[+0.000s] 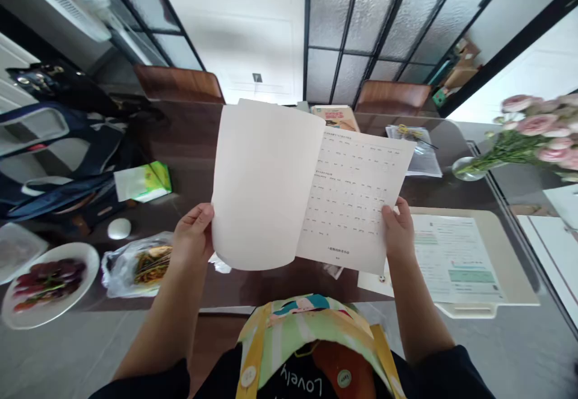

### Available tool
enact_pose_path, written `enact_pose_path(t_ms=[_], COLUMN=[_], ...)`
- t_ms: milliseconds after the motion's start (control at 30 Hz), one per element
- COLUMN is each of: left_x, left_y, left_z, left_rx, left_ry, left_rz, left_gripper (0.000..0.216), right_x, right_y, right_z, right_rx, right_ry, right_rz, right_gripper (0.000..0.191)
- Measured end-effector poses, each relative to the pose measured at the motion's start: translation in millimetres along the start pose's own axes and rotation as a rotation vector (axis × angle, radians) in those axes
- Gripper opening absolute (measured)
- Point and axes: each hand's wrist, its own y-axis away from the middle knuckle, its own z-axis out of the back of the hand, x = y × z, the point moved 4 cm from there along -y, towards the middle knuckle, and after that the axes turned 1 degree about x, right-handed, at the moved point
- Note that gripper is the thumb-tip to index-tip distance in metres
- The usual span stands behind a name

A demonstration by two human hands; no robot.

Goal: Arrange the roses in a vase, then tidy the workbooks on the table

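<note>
Over the dark table, I hold several sheets of paper (266, 188), spread like an opened booklet. The left part is blank white and curves along its lower edge. A printed page (350, 206) on the right carries rows of small text, which appear upside down. My left hand (196, 230) pinches the left edge, with the thumb on the front. On the lower right edge, my right hand (399, 225) grips the printed page with its thumb in front. The fingers behind the paper are partly hidden on both sides.
A pale board (519, 266) with worksheets lies at the right, near flowers in a vase (469, 169). At left are a plate of grapes (90, 266), a bag of food (120, 272), a white mouse-like object (119, 228), a tissue pack (158, 179) and a blue backpack (90, 152).
</note>
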Motion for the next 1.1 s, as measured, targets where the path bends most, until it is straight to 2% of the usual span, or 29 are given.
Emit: enact_pose_path(t_ms=[300, 400, 500, 633, 800, 933, 1000, 1100], left_x=[34, 48, 57, 64, 72, 82, 82, 74], left_y=[65, 87, 104, 116, 135, 158, 161, 144], left_z=[-120, -150, -175, -209, -269, -309, -315, -304], left_rx=[0.138, 0.132, 0.125, 0.204, 0.439, 0.635, 0.677, 0.598], left_ry=[-0.049, -0.038, -0.025, -0.004, -0.052, -0.159, -0.193, -0.164], left_rz=[-0.020, 0.000, 0.024, 0.073, 0.033, 0.084, 0.098, 0.064], left_gripper=[0.036, 0.037, 0.040, 0.044, 0.035, 0.033, 0.033, 0.032], right_x=[35, 40, 44, 49, 49, 47, 46, 47], right_y=[-3, -8, -13, -18, -21, -21, -20, -17], right_z=[160, 197, 221, 235, 231, 224, 219, 211], right_rx=[-0.065, -0.060, -0.081, -0.131, -0.131, -0.153, -0.140, -0.103], right_ry=[-0.063, -0.075, -0.077, -0.028, 0.005, 0.001, -0.018, -0.031], right_rz=[0.066, 0.060, 0.049, 0.082, 0.103, 0.087, 0.058, 0.022], right_gripper=[0.031, 0.031, 0.031, 0.031, 0.032, 0.031, 0.033, 0.037])
